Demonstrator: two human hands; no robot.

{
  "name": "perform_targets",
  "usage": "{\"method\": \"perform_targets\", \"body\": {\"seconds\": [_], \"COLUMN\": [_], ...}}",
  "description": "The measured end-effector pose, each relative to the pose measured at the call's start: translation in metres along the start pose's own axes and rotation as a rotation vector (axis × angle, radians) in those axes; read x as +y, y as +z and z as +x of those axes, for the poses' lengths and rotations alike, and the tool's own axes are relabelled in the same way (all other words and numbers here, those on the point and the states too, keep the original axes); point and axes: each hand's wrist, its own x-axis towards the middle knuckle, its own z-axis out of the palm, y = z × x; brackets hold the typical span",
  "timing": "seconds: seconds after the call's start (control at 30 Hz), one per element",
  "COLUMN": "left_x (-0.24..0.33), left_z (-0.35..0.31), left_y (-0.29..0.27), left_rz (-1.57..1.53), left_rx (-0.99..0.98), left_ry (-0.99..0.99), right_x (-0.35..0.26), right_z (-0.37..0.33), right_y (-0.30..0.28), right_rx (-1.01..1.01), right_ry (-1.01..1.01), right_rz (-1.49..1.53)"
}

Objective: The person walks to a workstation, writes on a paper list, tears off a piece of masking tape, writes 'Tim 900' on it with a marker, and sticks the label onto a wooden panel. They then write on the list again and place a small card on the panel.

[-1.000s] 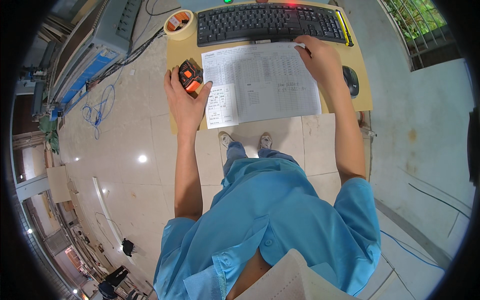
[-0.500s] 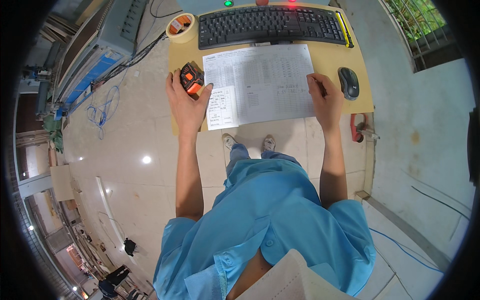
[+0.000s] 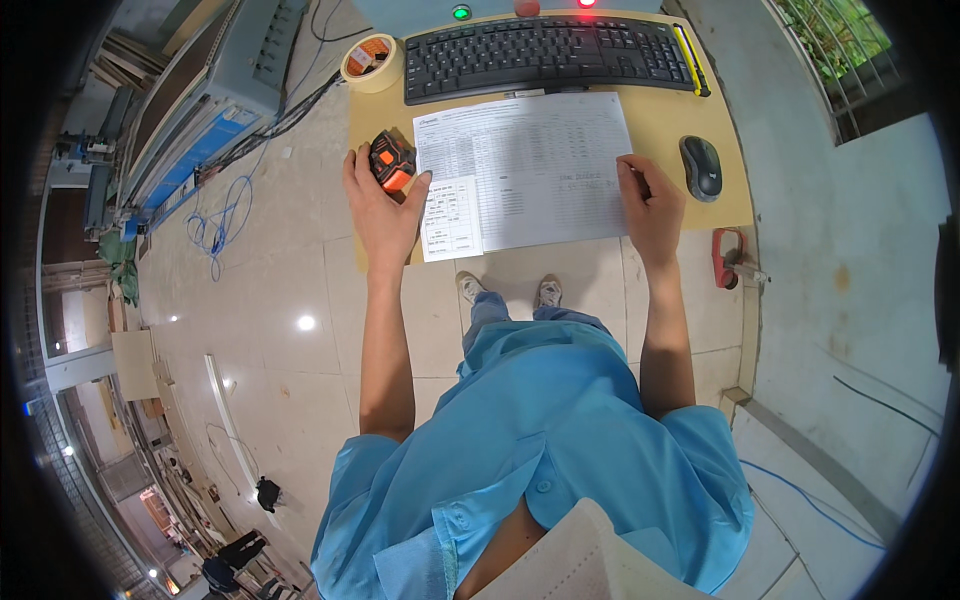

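Observation:
A large printed sheet (image 3: 560,140) lies on the tan board table (image 3: 725,130), its lower edge at the table's near edge. Over its lower left corner rests a smaller white printed slip (image 3: 452,220). My left hand (image 3: 388,225) is at the left, fingers and thumb spread around the lower end of a black and orange tape measure (image 3: 392,160). That thumb's tip reaches the slip's left edge. At the large sheet's right edge, my right hand (image 3: 655,205) is closed, its fingers curled and pinching the paper's margin; the undersides of the fingers are hidden.
A black keyboard (image 3: 540,55) spans the table's far side, with a yellow utility knife (image 3: 692,60) at its right end. A tape roll (image 3: 372,65) stands left of it. The black mouse (image 3: 700,168) sits right of my right hand. Below the table's right side is a red object (image 3: 727,258).
The whole view has shifted slightly, so the table and its things appear a little further right. Both hands keep nearly the same pose beside the papers.

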Motion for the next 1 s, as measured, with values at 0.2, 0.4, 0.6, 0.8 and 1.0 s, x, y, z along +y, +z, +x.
{"method": "perform_targets", "body": {"seconds": [0.2,0.4,0.6,0.8,1.0], "left_x": [0.0018,0.0033,0.0063,0.0011,-0.0001], "left_z": [-0.001,-0.0001,-0.0009,-0.0002,-0.0008], "left_y": [-0.0016,-0.0024,-0.0036,-0.0017,-0.0007], "left_rz": [0.027,0.031,-0.044,0.03,0.025], "left_rx": [-0.007,-0.013,-0.048,-0.016,-0.023], "left_ry": [0.002,-0.005,-0.076,0.001,-0.011], "right_x": [0.0,0.0011,0.0027,0.0035,0.0042], "right_z": [-0.0018,-0.0019,-0.0025,-0.0025,-0.0024], "right_y": [0.0017,0.0015,0.0029,0.0028,0.0031], "right_rx": [-0.003,-0.005,0.003,-0.007,-0.011], "right_ry": [-0.051,-0.056,-0.071,-0.078,-0.084], "right_rz": [-0.037,-0.04,-0.041,-0.054,-0.06]}}
